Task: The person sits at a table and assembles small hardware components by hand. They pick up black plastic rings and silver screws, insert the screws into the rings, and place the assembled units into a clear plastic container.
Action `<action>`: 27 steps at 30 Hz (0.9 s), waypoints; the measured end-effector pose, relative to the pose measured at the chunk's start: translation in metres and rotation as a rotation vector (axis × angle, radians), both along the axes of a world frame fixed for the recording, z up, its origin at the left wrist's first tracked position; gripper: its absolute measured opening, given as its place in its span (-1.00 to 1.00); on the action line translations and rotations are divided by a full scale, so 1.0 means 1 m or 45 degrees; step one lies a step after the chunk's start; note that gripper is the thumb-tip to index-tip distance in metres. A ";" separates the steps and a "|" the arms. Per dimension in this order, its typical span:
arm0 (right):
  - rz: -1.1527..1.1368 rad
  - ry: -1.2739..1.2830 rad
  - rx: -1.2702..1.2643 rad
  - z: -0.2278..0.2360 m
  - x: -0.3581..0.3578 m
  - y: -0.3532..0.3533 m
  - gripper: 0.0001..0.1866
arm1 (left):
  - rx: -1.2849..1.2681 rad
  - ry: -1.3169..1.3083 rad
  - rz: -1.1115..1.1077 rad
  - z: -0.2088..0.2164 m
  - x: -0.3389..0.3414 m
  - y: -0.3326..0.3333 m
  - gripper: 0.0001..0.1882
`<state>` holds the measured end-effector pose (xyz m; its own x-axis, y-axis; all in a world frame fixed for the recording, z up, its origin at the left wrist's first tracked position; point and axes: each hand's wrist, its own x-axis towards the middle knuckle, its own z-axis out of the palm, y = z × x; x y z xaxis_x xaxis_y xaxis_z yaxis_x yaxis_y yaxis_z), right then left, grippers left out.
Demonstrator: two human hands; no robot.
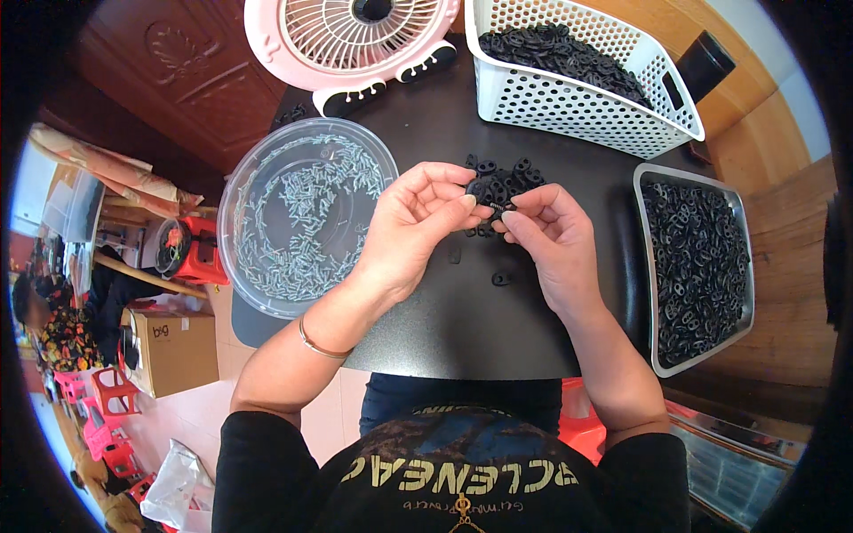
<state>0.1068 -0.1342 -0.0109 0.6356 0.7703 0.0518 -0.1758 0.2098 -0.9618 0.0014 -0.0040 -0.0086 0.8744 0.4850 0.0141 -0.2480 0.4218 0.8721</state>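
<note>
While the two hands come near each other above the dark table (453, 333), we see the left hand (422, 209) and the right hand (555, 244) pinching with their fingertips at a small spring (498, 206), which shows between them. Whether a black part is also gripped there, we cannot tell, because the fingers hide it. Just behind the fingertips we find a pile of small black parts (506, 182), and nearer to the person lies one single black piece (501, 279). At the left of the hands we see a round clear bowl (229, 240) with many small silvery springs. At the right we notice a metal tray (688, 177) full of black pieces, and behind it a white perforated basket (569, 115), also holding black parts.
</note>
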 end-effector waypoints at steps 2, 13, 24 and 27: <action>0.002 -0.009 -0.002 0.000 0.000 0.000 -0.87 | -0.002 -0.005 0.002 0.003 0.000 -0.001 -0.80; -0.037 -0.072 0.002 -0.001 0.000 0.001 -0.89 | -0.050 0.001 -0.001 0.006 -0.001 -0.002 -0.81; -0.013 -0.071 0.038 -0.004 0.000 0.002 -0.89 | -0.012 -0.010 0.006 0.005 -0.001 0.000 -0.82; -0.031 -0.081 0.006 -0.002 0.000 0.002 -0.89 | -0.024 -0.013 0.019 0.007 -0.002 0.001 -0.81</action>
